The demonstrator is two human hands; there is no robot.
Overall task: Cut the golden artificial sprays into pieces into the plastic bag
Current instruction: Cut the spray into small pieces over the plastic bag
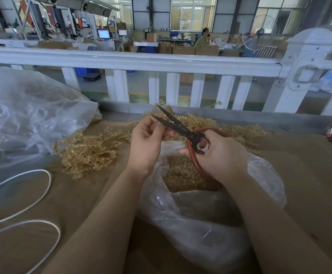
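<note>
Scissors (182, 128) gape above plastic bag (200, 224), left fingers (161, 133) touching blades.

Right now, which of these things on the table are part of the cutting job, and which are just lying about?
Part of the job:
- scissors, held in the right hand
- left hand, fingers at the blades
- golden sprays heaped on the table
- plastic bag holding cut pieces

Lying about:
- white cord
- large clear bag
- white fence
</note>
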